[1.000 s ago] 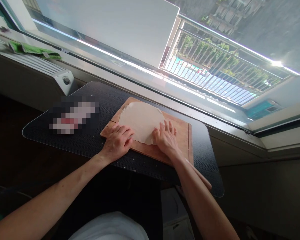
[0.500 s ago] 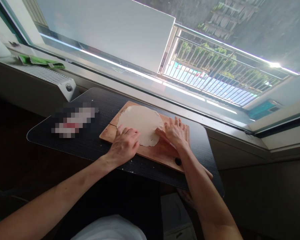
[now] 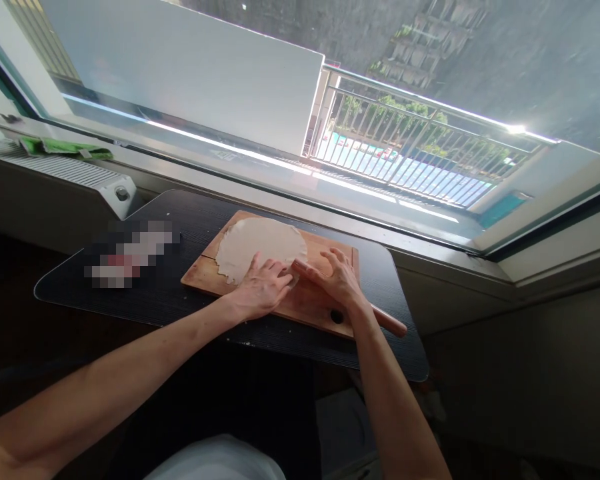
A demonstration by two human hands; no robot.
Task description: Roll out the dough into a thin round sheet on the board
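A thin round sheet of pale dough point(image 3: 257, 250) lies on a wooden cutting board point(image 3: 310, 303) set on a black mat point(image 3: 205, 213). A wooden rolling pin point(image 3: 387, 321) lies across the board's right part, its near end sticking out past my right forearm. My left hand point(image 3: 263, 288) rests palm down on the dough's near right edge, fingers together and lying flat. My right hand point(image 3: 337, 277) lies over the rolling pin right beside the dough, fingers curved over it.
A blurred-out object point(image 3: 127, 259) lies on the mat's left side. A white radiator point(image 3: 65, 170) with a green cloth point(image 3: 63, 148) stands at the left. A window sill point(image 3: 330, 207) runs close behind the board, with a large window above it.
The rolling pin has come up from the near side onto the board and rolled toward the dough's right edge. Both hands moved closer together; the right went from flat on the dough to over the pin.
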